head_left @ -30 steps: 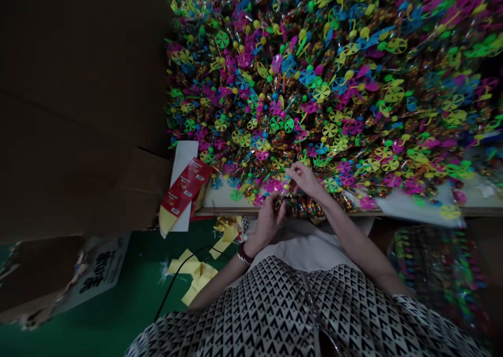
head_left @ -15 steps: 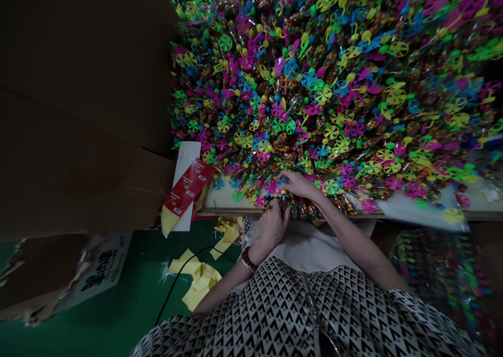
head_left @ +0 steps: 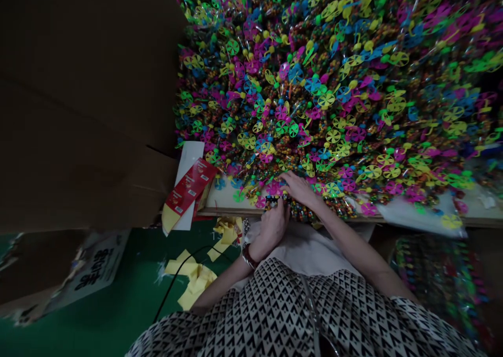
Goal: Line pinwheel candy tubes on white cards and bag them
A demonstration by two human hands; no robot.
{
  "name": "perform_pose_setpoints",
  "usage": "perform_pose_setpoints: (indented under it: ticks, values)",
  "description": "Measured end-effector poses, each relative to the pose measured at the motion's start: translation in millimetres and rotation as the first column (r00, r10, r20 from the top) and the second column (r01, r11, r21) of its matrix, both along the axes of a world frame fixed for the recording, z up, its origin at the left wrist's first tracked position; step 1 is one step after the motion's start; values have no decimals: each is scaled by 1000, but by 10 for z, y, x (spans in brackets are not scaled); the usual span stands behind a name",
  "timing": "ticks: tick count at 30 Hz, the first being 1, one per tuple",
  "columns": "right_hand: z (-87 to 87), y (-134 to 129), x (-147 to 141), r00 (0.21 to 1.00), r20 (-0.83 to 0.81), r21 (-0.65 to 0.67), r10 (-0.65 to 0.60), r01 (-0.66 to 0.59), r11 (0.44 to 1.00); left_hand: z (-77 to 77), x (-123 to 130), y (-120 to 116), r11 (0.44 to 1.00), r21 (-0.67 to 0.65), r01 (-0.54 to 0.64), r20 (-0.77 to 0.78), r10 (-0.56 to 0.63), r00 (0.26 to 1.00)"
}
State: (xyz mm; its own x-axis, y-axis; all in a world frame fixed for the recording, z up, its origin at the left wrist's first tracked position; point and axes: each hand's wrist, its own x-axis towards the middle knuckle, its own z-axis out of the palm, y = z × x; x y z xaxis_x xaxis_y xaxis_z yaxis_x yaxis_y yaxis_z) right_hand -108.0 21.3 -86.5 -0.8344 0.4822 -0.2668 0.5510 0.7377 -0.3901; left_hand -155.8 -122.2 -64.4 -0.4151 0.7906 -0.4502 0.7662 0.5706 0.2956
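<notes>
The person's left hand [head_left: 274, 223] is touching a dark strip [head_left: 272, 198] at the table's [head_left: 230, 198] near edge; the right hand [head_left: 299, 190] is curving at its one o'clock. Neither grip is showing clearly enough to tell. Colourful pinwheel toys [head_left: 286, 121] are spreading at twelve, red cards [head_left: 189, 187] lying at ten.

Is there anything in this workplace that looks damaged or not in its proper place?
Yes. At lower left, the cardboard has a ragged, torn edge. Yellow paper scraps lie scattered on the green floor, like litter. The red printed card sits askew.
</notes>
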Motion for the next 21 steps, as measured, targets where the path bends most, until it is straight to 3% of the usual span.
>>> perform_pose_setpoints:
  ticks: [5, 10, 15, 18, 21]
  values:
    - [-9, -113, 21, 990, -91, 86, -104, 112, 990, 12, -18, 28, 1000, -3, -17, 14, 17, 1000]
    - [67, -31, -67, 971, -186, 120, -153, 177, 977, 29, -85, -73, 999, 35, -22, 12, 21, 1000]
    - [209, 11, -258, 996, -87, 127, 0, 12, 992, -63, -317, -246, 983, 164, -88, -12, 91, 996]
    - [196, -2, -350, 980, -57, 158, 188, -178, 971, -165, -496, -311, 954, 245, -170, 3, 175, 985]
    - [138, 34, -416, 954, -80, 197, 288, -268, 943, -246, -633, -327, 906, 357, -229, 28, 235, 972]
